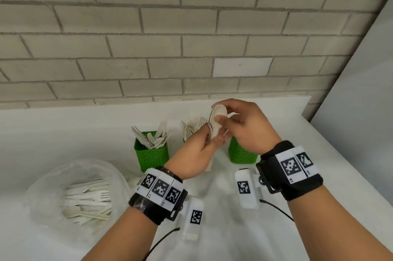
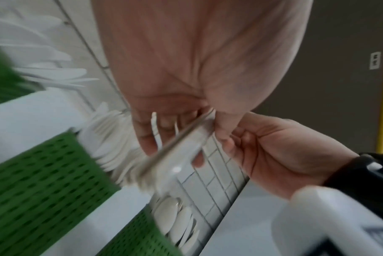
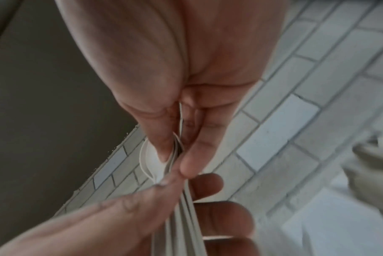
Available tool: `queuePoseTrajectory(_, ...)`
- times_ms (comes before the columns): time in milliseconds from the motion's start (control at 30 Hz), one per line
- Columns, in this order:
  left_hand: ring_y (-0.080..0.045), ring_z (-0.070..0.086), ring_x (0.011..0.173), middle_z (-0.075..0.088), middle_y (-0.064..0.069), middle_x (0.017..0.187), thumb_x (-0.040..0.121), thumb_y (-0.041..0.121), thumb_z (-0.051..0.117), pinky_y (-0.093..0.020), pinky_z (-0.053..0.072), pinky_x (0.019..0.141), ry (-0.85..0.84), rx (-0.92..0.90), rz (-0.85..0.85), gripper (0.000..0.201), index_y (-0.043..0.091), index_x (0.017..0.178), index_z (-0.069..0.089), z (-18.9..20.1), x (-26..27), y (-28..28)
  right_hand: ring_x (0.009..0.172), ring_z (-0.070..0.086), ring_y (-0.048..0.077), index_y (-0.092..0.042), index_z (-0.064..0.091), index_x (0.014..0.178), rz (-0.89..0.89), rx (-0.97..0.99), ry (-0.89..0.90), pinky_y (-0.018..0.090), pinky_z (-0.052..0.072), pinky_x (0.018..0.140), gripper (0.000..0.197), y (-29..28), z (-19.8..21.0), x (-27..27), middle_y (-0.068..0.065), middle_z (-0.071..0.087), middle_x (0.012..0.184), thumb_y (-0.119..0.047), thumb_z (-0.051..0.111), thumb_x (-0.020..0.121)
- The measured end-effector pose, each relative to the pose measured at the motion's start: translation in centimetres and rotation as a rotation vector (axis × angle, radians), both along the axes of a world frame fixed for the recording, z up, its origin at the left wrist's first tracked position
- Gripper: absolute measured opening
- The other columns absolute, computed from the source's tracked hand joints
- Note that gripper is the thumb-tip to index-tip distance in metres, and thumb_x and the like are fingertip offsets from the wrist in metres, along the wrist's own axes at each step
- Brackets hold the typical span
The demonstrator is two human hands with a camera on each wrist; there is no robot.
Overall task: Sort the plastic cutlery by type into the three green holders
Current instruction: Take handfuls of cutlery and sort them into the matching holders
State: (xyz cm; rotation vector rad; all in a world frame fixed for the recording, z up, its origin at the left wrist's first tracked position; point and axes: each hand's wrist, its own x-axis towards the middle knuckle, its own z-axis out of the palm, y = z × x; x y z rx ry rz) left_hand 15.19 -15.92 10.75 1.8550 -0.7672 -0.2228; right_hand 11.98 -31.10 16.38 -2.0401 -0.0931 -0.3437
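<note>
Spoons (image 1: 217,121): thin plastic, off-white, matt, smooth. Holders: left holder (image 1: 152,155) and right holder (image 1: 241,152) are green plastic w/ lots of small holes, a bit shiny. Knives (image 1: 153,138) in the left one: same pale matt plastic. Bag (image 1: 53,184): thin see-through plastic, crinkly, soft shine; pale plastic cutlery inside. Counter (image 1: 63,133): white, smooth, matt. Wall (image 1: 148,26): grey brick, rough, dull, w/ darker lines between. Wrist bands (image 1: 297,171): black cloth, w/ flat white-and-black printed tags. Wrist boxes (image 1: 246,189): white plastic, smooth.
</note>
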Motion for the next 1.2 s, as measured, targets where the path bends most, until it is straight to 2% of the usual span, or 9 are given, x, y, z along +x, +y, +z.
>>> queuePoseTrajectory(67,-0.014,0.054,0.076,0.052,0.001,0.087,0.097,0.039,0.054,-0.033,0.045,0.07,-0.107,0.097,0.015,0.021,0.021,0.086,0.053,2.1,1.4,-1.3,0.062,0.069,0.019,-0.014,0.066,0.108,-0.058,-0.05,-0.058,0.039,0.06,0.066,0.019,-1.6,1.1,-0.3,0.001,0.071,0.085,-0.006,0.062,0.091)
queuePoseTrajectory(267,-0.012,0.069,0.078,0.072,0.002,0.095,0.086,0.018,0.073,-0.024,0.055,0.074,-0.221,0.003,-0.029,0.023,0.016,0.109,0.07,7.4,5.2,-6.2,0.062,0.067,0.01,-0.023,0.065,0.107,-0.216,-0.228,-0.224,0.025,0.056,0.065,0.023,-5.8,4.1,0.3,-0.006,0.068,0.082,-0.007,0.058,0.092)
queuePoseTrajectory(433,-0.008,0.065,0.079,0.072,0.0,0.096,0.085,0.012,0.072,-0.021,0.051,0.076,-0.265,0.087,0.013,0.02,0.009,0.104,0.068,5.8,6.5,-9.7,0.066,0.067,0.013,-0.019,0.068,0.111,-0.294,-0.332,-0.191,0.024,0.051,0.068,0.026,-7.8,2.2,1.9,-0.006,0.065,0.082,-0.006,0.058,0.09)
queuePoseTrajectory(533,-0.018,0.067,0.084,0.071,-0.005,0.096,0.085,0.014,0.071,-0.033,0.054,0.079,-0.223,0.185,0.019,0.02,0.008,0.103,0.065,2.8,6.8,-10.5,0.07,0.066,0.015,-0.017,0.067,0.115,-0.277,-0.361,-0.129,0.031,0.055,0.075,0.027,-8.6,-1.0,2.5,-0.003,0.066,0.088,-0.007,0.059,0.092)
queuePoseTrajectory(667,-0.026,0.067,0.093,0.071,-0.01,0.099,0.08,0.015,0.073,-0.041,0.054,0.083,-0.222,0.257,0.043,0.036,0.007,0.113,0.062,0.5,6.6,-11.0,0.093,0.061,0.015,-0.019,0.06,0.131,-0.229,-0.451,-0.069,0.026,0.047,0.09,0.04,-8.8,-4.2,3.1,0.008,0.066,0.12,-0.004,0.054,0.094)
queuePoseTrajectory(767,-0.025,0.064,0.1,0.068,-0.005,0.102,0.08,0.012,0.073,-0.034,0.052,0.084,-0.216,0.28,0.066,0.045,0.01,0.122,0.057,0.8,7.0,-11.1,0.107,0.056,0.027,-0.02,0.054,0.138,-0.282,-0.564,-0.132,0.033,0.042,0.091,0.044,-9.0,-5.2,3.2,0.008,0.068,0.115,-0.007,0.054,0.096)
queuePoseTrajectory(900,-0.021,0.039,0.137,0.043,-0.008,0.148,0.09,0.004,0.058,-0.025,0.031,0.109,-0.155,0.291,0.032,0.071,0.014,0.152,0.024,2.1,7.3,-10.7,0.145,0.02,0.024,-0.028,0.033,0.149,-0.268,-0.943,0.184,0.038,0.019,0.111,0.047,-8.9,-7.6,2.7,-0.002,0.034,0.156,-0.029,0.039,0.103)
queuePoseTrajectory(1033,-0.014,0.016,0.148,0.017,-0.002,0.163,0.102,0.037,0.044,-0.026,0.013,0.119,-0.174,0.053,0.078,0.065,0.015,0.155,0.015,2.6,5.3,-11.5,0.15,0.0,0.017,-0.014,0.018,0.154,-0.333,-0.729,-0.075,0.034,0.001,0.121,0.06,-8.8,-7.8,1.9,-0.003,0.007,0.161,-0.029,0.038,0.1)
queuePoseTrajectory(1200,-0.018,-0.001,0.152,-0.001,-0.004,0.165,0.099,0.063,0.022,-0.034,0.001,0.123,-0.14,0.511,-0.092,0.075,0.015,0.157,0.012,-1.0,3.3,-13.3,0.15,0.007,0.022,-0.022,0.007,0.156,-0.139,-0.901,0.256,0.04,0.008,0.123,0.073,-8.9,-9.4,2.1,0.0,0.009,0.162,-0.037,0.046,0.096)
